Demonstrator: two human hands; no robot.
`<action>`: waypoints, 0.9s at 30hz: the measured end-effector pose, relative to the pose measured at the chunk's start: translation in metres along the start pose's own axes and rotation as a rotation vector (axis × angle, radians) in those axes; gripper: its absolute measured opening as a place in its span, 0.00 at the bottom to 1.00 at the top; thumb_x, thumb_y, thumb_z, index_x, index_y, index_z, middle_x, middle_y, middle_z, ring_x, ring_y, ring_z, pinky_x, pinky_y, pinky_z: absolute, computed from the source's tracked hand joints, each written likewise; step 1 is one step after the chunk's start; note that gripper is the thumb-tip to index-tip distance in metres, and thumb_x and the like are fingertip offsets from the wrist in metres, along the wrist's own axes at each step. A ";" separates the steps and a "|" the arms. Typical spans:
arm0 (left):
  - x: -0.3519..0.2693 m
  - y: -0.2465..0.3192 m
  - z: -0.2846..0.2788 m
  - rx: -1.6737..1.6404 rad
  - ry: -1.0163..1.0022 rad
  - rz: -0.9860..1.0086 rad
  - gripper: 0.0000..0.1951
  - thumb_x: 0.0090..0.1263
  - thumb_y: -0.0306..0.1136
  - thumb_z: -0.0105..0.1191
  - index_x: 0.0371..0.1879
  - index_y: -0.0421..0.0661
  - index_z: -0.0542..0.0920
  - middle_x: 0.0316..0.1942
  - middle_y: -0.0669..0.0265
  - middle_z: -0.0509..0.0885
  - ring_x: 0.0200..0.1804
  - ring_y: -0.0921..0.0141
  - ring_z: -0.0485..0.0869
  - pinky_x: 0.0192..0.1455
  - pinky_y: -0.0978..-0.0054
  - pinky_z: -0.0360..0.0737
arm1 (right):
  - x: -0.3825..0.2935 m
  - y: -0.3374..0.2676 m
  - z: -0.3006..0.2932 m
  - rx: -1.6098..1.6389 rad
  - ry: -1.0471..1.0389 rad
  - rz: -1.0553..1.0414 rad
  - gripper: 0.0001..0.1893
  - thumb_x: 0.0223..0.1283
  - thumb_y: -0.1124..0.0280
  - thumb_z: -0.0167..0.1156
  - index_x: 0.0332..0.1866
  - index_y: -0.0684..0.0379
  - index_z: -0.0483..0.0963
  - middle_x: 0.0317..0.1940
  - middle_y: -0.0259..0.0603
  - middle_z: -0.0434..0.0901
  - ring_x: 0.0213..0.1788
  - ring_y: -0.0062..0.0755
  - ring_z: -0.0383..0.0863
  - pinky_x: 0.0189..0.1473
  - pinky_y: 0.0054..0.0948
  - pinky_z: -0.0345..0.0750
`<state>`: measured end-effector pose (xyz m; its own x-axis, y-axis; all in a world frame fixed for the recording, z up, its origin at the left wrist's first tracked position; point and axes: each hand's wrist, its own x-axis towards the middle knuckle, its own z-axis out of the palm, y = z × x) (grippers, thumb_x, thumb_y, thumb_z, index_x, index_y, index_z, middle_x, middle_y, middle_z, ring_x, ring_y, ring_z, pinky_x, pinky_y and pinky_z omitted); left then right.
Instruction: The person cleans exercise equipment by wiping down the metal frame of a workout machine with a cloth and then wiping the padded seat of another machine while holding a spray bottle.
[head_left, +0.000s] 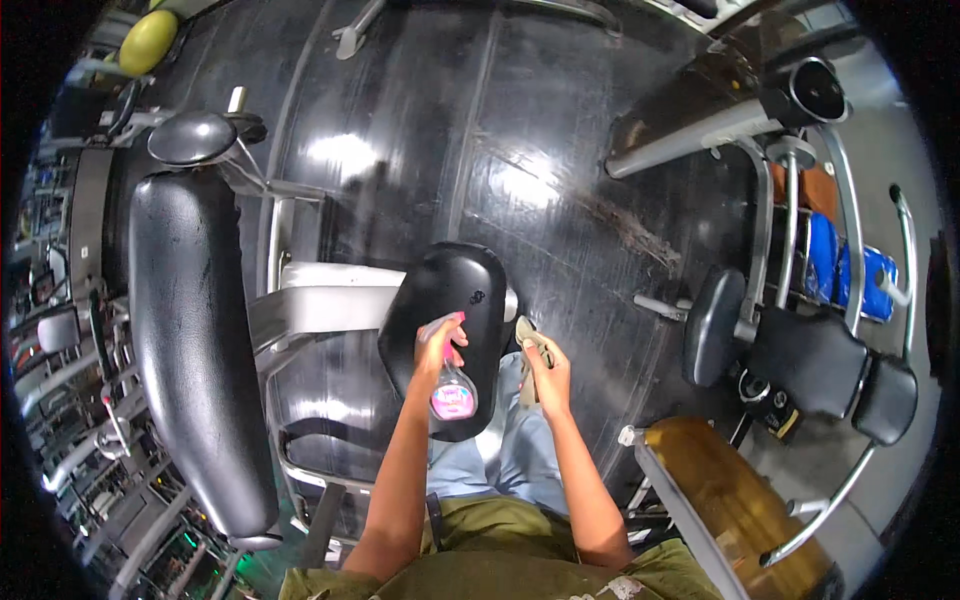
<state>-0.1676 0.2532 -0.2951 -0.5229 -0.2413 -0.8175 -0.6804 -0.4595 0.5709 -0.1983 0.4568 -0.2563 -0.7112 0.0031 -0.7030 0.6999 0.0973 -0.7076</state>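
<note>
My left hand (437, 343) is closed around the neck of a clear spray bottle (454, 399) with a pink trigger head and a pink label that bears writing. Below the bottle lies the black padded seat (469, 292) of a gym bench, with a small dark patch on its upper right. To the right of the seat, my right hand (550, 375) pinches a folded beige-green cloth (529, 390) between thumb and fingers. On the left stands the bench's long black backrest (195, 337). A white-grey metal frame (341, 300) joins it to the seat.
A gym machine with black pads (806, 364) and silver bars stands on the right. Near it are a brown board (727, 487) and blue packages (866, 281). More exercise machines crowd the left edge, below a yellow-green ball (148, 43). Black rubber mats (420, 97) cover the floor.
</note>
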 end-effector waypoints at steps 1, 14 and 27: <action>-0.003 -0.007 -0.003 -0.140 -0.011 -0.060 0.22 0.67 0.49 0.57 0.49 0.42 0.80 0.27 0.62 0.80 0.15 0.71 0.74 0.18 0.73 0.74 | 0.012 -0.001 0.001 -0.003 -0.021 0.003 0.17 0.62 0.60 0.66 0.53 0.55 0.80 0.34 0.33 0.80 0.32 0.24 0.81 0.29 0.25 0.79; 0.010 -0.033 0.014 -0.445 0.307 -0.010 0.30 0.66 0.59 0.51 0.45 0.39 0.78 0.28 0.56 0.82 0.12 0.68 0.73 0.17 0.72 0.77 | 0.077 -0.018 0.058 -0.720 -0.153 -0.705 0.12 0.52 0.70 0.69 0.43 0.46 0.86 0.44 0.39 0.78 0.45 0.43 0.81 0.47 0.36 0.79; 0.006 -0.021 0.019 -0.446 0.315 -0.045 0.29 0.67 0.59 0.48 0.37 0.38 0.80 0.27 0.56 0.82 0.13 0.65 0.76 0.15 0.74 0.74 | 0.114 -0.006 0.070 -0.394 0.197 -0.477 0.11 0.64 0.65 0.64 0.44 0.61 0.83 0.40 0.44 0.85 0.45 0.38 0.84 0.50 0.31 0.76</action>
<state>-0.1660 0.2773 -0.3103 -0.2729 -0.4262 -0.8625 -0.3788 -0.7765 0.5035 -0.2789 0.3870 -0.3370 -0.9630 0.0479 -0.2653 0.2540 0.4904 -0.8336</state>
